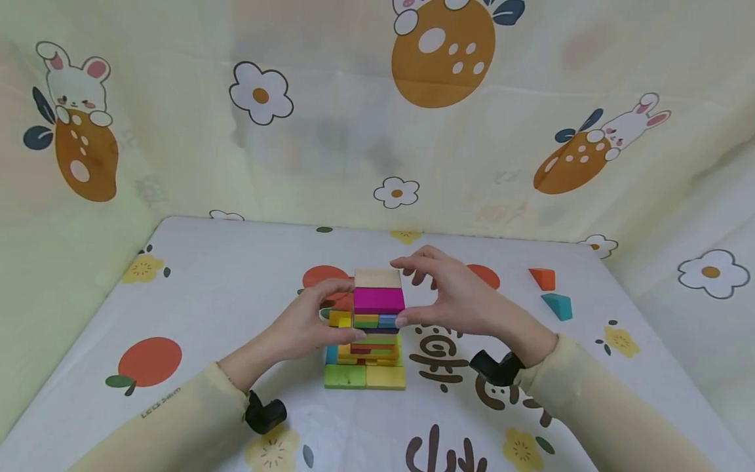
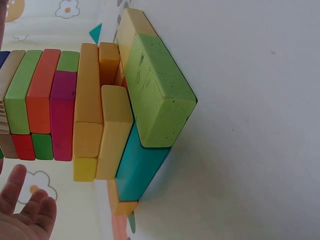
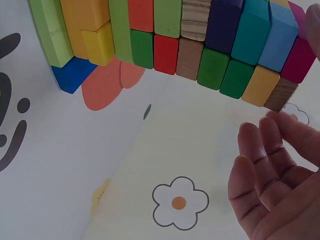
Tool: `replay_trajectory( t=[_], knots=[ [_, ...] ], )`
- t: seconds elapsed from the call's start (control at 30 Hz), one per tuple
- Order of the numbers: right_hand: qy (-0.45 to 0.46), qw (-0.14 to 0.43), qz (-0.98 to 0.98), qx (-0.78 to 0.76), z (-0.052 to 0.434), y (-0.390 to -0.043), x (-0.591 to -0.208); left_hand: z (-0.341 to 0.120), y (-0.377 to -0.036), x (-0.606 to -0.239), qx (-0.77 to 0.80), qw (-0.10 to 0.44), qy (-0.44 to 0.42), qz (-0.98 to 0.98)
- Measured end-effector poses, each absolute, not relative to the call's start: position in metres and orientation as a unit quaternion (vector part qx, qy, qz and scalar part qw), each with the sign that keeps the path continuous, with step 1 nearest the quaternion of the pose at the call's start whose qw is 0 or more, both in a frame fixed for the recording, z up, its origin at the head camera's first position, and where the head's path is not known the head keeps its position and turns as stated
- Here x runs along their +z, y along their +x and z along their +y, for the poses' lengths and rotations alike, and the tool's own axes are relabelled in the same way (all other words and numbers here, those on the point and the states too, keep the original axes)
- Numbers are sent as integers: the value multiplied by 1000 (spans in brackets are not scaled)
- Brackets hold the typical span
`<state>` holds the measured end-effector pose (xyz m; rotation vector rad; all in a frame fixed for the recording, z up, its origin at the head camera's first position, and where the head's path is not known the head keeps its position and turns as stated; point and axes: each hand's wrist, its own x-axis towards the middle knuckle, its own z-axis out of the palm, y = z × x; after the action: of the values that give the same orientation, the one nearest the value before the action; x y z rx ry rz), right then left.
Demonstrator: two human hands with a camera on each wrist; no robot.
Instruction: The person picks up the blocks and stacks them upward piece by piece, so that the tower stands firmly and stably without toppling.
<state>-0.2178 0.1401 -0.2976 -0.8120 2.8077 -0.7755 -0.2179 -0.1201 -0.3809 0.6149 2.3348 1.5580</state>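
A tall tower of coloured wooden blocks (image 1: 379,301) stands upright on the printed tablecloth, with a magenta block and a bare-wood block side by side on top. My left hand (image 1: 312,318) curves loosely round the tower's left side, thumb in front. Its other fingers (image 2: 15,192) stand off the blocks in the left wrist view. My right hand (image 1: 451,292) spans the upper right side, thumb by the front and index finger at the back. In the right wrist view that index fingertip is right at the brown wooden block (image 3: 281,94), while the remaining fingers (image 3: 243,175) are apart from the tower.
An orange triangular block (image 1: 544,278) and a teal triangular block (image 1: 558,306) lie on the table to the right. Behind the table hangs a printed cloth (image 1: 330,164). Both wrists carry small black cameras.
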Motion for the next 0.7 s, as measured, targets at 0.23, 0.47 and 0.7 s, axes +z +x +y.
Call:
replay_trajectory(
  t=[0.23, 0.47, 0.7],
  knots=[
    [-271, 56, 925, -259, 132, -215, -302, -120, -217, -381, 538, 132, 214, 804],
    [-273, 41, 929, -248, 129, -213, -304, -120, -217, -381, 538, 133, 214, 804],
    [-274, 40, 928, -250, 129, -213, -303, -120, -218, -381, 534, 126, 221, 806]
  ],
)
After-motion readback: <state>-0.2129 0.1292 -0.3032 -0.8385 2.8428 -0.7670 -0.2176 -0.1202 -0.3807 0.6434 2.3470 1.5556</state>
